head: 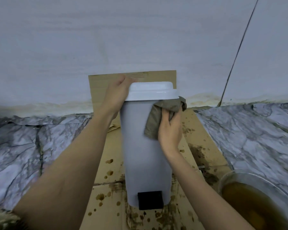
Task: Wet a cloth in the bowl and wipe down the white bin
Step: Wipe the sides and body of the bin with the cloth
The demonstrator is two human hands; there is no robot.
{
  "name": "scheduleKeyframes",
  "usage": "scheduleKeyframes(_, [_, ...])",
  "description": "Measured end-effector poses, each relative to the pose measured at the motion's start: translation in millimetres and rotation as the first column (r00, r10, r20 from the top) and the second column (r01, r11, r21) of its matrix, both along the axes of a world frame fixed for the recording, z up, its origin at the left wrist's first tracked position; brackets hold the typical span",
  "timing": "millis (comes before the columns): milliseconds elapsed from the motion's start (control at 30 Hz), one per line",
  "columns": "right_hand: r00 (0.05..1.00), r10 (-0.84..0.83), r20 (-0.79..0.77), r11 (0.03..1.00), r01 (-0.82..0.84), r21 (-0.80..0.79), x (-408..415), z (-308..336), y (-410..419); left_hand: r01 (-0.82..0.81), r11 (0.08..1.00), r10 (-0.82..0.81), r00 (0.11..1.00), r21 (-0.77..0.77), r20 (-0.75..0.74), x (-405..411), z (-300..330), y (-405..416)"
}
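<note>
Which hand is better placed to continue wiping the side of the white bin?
Probably the right hand: it already grips the olive-brown cloth against the tall white plastic pedal bin, under its lid. The left hand holds the lid edge, steadying it.

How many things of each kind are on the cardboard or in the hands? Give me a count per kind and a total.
Bin: 1
Cloth: 1
Bowl: 1
Total: 3
</note>
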State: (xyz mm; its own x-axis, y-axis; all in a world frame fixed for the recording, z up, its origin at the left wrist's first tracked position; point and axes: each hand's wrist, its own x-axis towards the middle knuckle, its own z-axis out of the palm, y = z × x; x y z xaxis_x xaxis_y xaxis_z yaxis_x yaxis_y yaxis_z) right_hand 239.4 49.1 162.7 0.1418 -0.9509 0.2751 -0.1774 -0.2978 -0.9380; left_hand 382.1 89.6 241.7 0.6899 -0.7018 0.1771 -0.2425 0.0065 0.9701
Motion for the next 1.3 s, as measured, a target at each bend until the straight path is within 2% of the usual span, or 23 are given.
scheduleKeyframes(100, [0.968, -0.096, 0.234, 0.993, 0.076, 0.093, -11, 3, 13, 0.001, 0.999, -0.001, 1.0, 0.036, 0.006, -12, -2, 17])
scheduleKeyframes(200, [0.842, -0.215, 0.495, 0.97, 0.124, 0.211, -32, 17, 28, 0.017, 1.0, -0.017, 1.0, 0.011, -0.001, -29, -5, 41])
scheduleKeyframes(267, [0.805, -0.199, 0.559, 0.98, 0.154, 0.127, -47, 37, 39, 0.041, 0.999, -0.041, 0.999, 0.013, 0.03, -43, -9, 57])
scheduleKeyframes(300, [0.823, -0.144, 0.55, 0.988, 0.148, 0.038, -54, 47, 45, 0.056, 0.998, -0.057, 0.997, 0.016, 0.058, -51, -12, 65])
scheduleKeyframes(333, [0.858, -0.068, 0.509, 0.992, 0.112, -0.057, -61, 58, 50, 0.065, 0.998, -0.066, 0.993, 0.016, 0.097, -59, -16, 74])
scheduleKeyframes(400, [0.946, 0.107, 0.306, 0.978, -0.044, -0.205, -70, 81, 58, 0.067, 0.997, -0.075, 0.978, 0.045, 0.195, -76, -21, 94])
scheduleKeyframes(467, [0.984, 0.175, -0.036, 0.95, -0.178, -0.255, -73, 99, 61, 0.079, 0.99, -0.105, 0.966, 0.117, 0.236, -91, -29, 118])
scheduleKeyframes(500, [0.957, 0.169, -0.235, 0.941, -0.228, -0.25, -72, 104, 64, 0.097, 0.983, -0.131, 0.967, 0.158, 0.221, -98, -33, 131])
scheduleKeyframes(533, [0.886, 0.167, -0.433, 0.934, -0.283, -0.219, -71, 105, 66, 0.125, 0.973, -0.162, 0.968, 0.194, 0.192, -105, -38, 143])
scheduleKeyframes(600, [0.663, 0.208, -0.719, 0.924, -0.375, -0.079, -70, 98, 77, 0.189, 0.961, -0.214, 0.971, 0.201, 0.111, -119, -43, 161])
scheduleKeyframes(667, [0.497, 0.307, -0.812, 0.898, -0.434, 0.075, -72, 84, 90, 0.201, 0.977, -0.198, 0.979, 0.073, -0.046, -125, -40, 169])
scheduleKeyframes(733, [0.476, 0.361, -0.802, 0.882, -0.453, 0.129, -76, 73, 97, 0.191, 0.981, -0.186, 0.973, 0.02, -0.138, -125, -34, 171])
scheduleKeyframes(767, [0.515, 0.373, -0.772, 0.885, -0.448, 0.129, -78, 71, 96, 0.187, 0.981, -0.182, 0.978, 0.05, -0.1, -123, -32, 169])
scheduleKeyframes(833, [0.633, 0.368, -0.681, 0.902, -0.421, 0.096, -83, 77, 92, 0.121, 0.979, -0.129, 0.991, 0.165, 0.039, -121, -26, 163])
scheduleKeyframes(900, [0.741, 0.327, -0.586, 0.921, -0.39, 0.022, -88, 87, 83, -0.026, 0.965, -0.021, 0.984, 0.26, 0.179, -117, -18, 151])
scheduleKeyframes(967, [0.777, 0.342, -0.529, 0.911, -0.411, -0.015, -91, 100, 74, -0.173, 0.942, 0.078, 0.946, 0.289, 0.313, -114, -10, 137])
scheduleKeyframes(1033, [0.736, 0.402, -0.544, 0.866, -0.499, -0.034, -93, 116, 65, -0.176, 0.956, 0.085, 0.931, 0.233, 0.354, -115, 3, 126])
scheduleKeyframes(1133, [0.653, 0.543, -0.527, 0.776, -0.631, 0.017, -88, 148, 58, 0.01, 0.998, -0.032, 0.949, 0.07, 0.314, -119, 41, 118])
scheduleKeyframes(1200, [0.667, 0.628, -0.402, 0.74, -0.671, 0.042, -86, 168, 56, 0.069, 0.997, -0.046, 0.924, -0.047, 0.379, -120, 71, 115])
scheduleKeyframes(1300, [0.715, 0.659, -0.235, 0.734, -0.68, -0.012, -90, 192, 62, 0.02, 0.975, 0.077, 0.903, -0.22, 0.423, -120, 102, 121])
